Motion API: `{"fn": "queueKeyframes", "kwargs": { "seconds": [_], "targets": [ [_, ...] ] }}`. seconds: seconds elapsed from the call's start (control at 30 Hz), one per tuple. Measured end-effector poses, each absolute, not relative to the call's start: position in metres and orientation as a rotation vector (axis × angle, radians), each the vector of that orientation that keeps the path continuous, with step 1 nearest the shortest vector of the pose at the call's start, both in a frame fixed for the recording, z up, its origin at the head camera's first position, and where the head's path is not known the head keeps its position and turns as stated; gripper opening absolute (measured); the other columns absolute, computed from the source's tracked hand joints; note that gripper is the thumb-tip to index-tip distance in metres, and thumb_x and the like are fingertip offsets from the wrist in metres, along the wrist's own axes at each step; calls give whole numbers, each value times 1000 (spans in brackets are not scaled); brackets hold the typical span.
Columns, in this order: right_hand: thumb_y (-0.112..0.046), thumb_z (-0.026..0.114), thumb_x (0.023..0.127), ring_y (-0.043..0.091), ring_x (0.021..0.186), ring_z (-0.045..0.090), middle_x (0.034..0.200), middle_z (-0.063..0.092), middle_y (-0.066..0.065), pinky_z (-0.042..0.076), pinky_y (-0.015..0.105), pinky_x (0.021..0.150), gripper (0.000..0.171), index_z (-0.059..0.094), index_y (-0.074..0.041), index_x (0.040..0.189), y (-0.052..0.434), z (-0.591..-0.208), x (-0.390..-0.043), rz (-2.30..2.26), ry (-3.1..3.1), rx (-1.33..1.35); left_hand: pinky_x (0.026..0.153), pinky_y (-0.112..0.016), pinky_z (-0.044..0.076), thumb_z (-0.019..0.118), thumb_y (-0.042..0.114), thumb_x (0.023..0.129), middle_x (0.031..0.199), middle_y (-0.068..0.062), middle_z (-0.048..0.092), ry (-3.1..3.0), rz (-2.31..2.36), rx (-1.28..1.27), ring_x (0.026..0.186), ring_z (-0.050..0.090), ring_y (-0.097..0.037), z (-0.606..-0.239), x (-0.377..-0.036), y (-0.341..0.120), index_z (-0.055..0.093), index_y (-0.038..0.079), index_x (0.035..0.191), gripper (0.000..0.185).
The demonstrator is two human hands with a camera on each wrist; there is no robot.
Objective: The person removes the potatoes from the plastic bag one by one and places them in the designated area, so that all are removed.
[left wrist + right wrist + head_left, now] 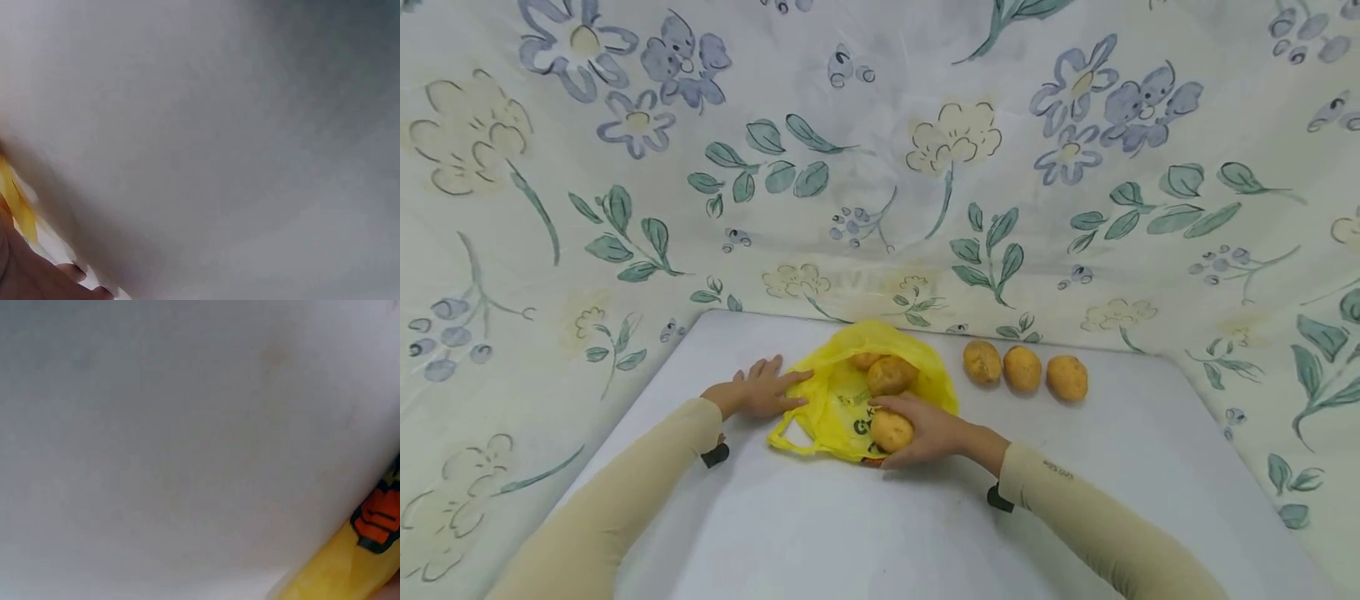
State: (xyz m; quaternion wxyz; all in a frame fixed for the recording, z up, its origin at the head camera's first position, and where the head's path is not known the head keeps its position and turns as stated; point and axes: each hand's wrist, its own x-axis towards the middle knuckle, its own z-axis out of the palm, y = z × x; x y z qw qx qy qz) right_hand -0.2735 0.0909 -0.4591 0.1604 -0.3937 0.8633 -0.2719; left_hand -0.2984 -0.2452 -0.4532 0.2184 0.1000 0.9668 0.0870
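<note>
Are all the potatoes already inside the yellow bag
No, three potatoes lie on the white table to the right of the yellow bag, and the right hand holds another potato.

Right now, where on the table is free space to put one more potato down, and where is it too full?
Free: the wide table surface in front of both sleeves, and the right side beyond the three loose potatoes. Crowded: the middle, where the left hand rests on the yellow bag and the right hand holds a potato.
</note>
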Motion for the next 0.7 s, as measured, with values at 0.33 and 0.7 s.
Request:
{"fn": "queueKeyframes", "kwargs": {
  "seconds": [0.33,0.7],
  "targets": [
    [-43,80,79,19,131,47,148,49,2,38,44,112,78,45,-27,147,85,-460,-275,-640,2522,-1133,104,-72,34,63,35,93,146,-27,42,2752,310,420,129,45,-45,-429,-307,-248,43,17,147,61],
    [-46,80,78,19,128,47,146,48,4,40,45,110,77,45,-33,145,84,-460,-269,-640,2543,-1070,103,-83,16,55,56,94,163,-28,6,2822,433,431,143,19,-59,-426,-314,-241,26,24,157,77]
  ]
}}
